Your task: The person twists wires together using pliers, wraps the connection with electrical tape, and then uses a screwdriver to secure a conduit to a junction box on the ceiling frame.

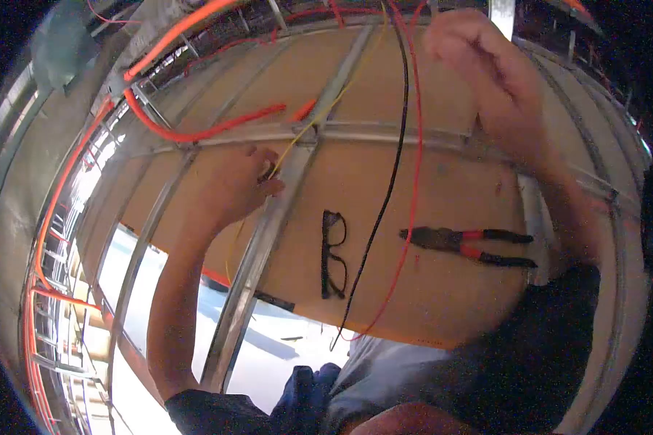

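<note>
My left hand (243, 185) is closed around a thin yellow wire (339, 99). The wire rises from its fingers toward the top of the view, and a loose tail hangs below the hand. Higher up on the right, my right hand (479, 61) is closed, its fingers curled and slightly blurred; what they hold, if anything, is hidden. Just left of it hang a black cable (392, 170) and a red wire (418, 148). On the brown board lie pliers (442, 239) with black and red handles, and black-framed glasses (330, 255).
Metal framing bars (247, 283) cross the brown board (457, 304). An orange conduit (196, 136) bends in at upper left, and another orange conduit (69, 188) runs down the left side. Below the board's edge shows a bright white floor (268, 337).
</note>
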A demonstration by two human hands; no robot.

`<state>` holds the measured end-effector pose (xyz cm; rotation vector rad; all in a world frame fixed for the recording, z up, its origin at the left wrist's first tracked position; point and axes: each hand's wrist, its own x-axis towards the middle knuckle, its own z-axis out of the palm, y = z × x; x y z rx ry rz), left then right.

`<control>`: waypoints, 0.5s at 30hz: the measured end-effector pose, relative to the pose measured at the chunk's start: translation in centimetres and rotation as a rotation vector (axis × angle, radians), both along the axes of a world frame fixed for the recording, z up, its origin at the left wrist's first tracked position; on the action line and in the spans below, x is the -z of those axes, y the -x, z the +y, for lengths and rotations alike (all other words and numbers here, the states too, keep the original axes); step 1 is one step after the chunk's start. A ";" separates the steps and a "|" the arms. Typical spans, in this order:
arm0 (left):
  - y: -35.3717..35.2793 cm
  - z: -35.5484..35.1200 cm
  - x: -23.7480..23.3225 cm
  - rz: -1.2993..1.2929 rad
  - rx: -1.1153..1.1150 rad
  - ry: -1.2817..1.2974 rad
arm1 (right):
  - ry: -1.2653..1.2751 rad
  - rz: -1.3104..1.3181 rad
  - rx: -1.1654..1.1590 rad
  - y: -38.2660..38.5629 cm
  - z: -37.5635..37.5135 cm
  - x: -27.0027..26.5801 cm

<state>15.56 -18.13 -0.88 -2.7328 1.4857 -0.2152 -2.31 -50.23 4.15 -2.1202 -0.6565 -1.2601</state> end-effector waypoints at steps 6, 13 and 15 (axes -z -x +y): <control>-1.0 -0.5 -0.5 0.097 -0.093 0.069 | -0.251 0.283 0.152 -5.3 -1.2 2.0; -8.1 -0.5 4.5 0.286 -0.021 0.087 | -0.170 0.207 0.191 -10.3 -3.4 2.8; -10.3 0.7 5.2 0.155 0.177 0.183 | -0.223 0.283 0.218 -10.9 -3.7 2.7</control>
